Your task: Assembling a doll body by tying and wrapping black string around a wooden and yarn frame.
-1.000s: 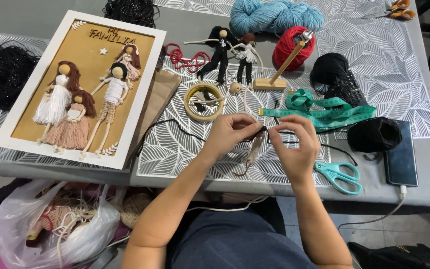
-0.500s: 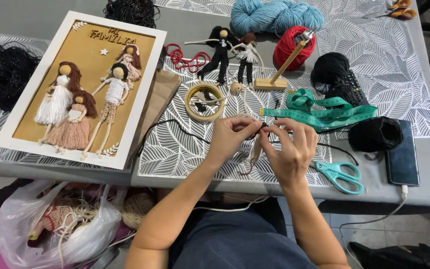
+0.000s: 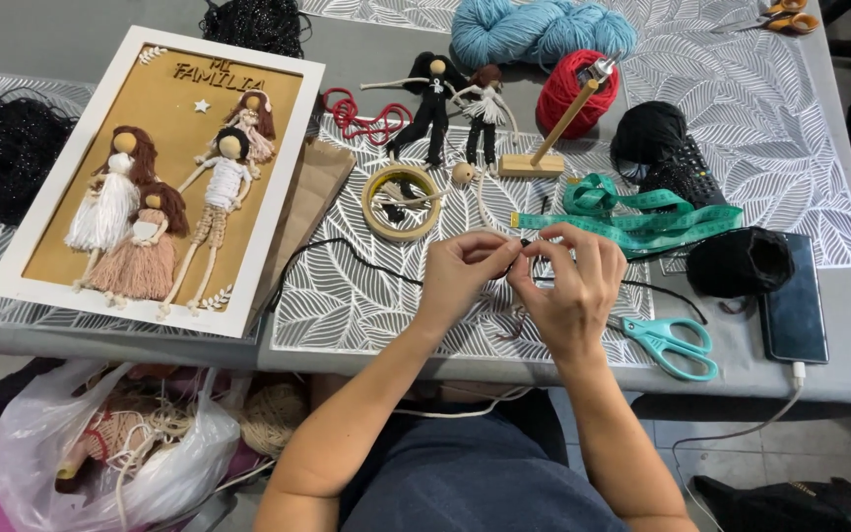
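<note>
From the head camera, looking down: my left hand (image 3: 460, 281) and my right hand (image 3: 573, 291) meet over the grey leaf-patterned table mat (image 3: 366, 296), fingertips pinched together on a thin black cord (image 3: 366, 258). Both hands are closed in a fine pinch at the same spot on the cord, just between my thumbs. What small piece sits inside the pinch I cannot tell; my fingers hide it. The cord trails left across the mat in a loose curve and another stretch runs off to the right, past the teal-handled scissors (image 3: 672, 343).

I judge the cord light, limp and a little slippery, so it wants holding close to the working point with fingertips, not the palm; gripped further out it would sag and twist.

Near my left hand lies a ring of pale tape (image 3: 403, 202). Beyond it stand two small yarn dolls (image 3: 455, 108), a wooden stand (image 3: 544, 148) and a green measuring tape (image 3: 642, 212). At far left is a white-framed picture of yarn figures (image 3: 160, 177).
</note>
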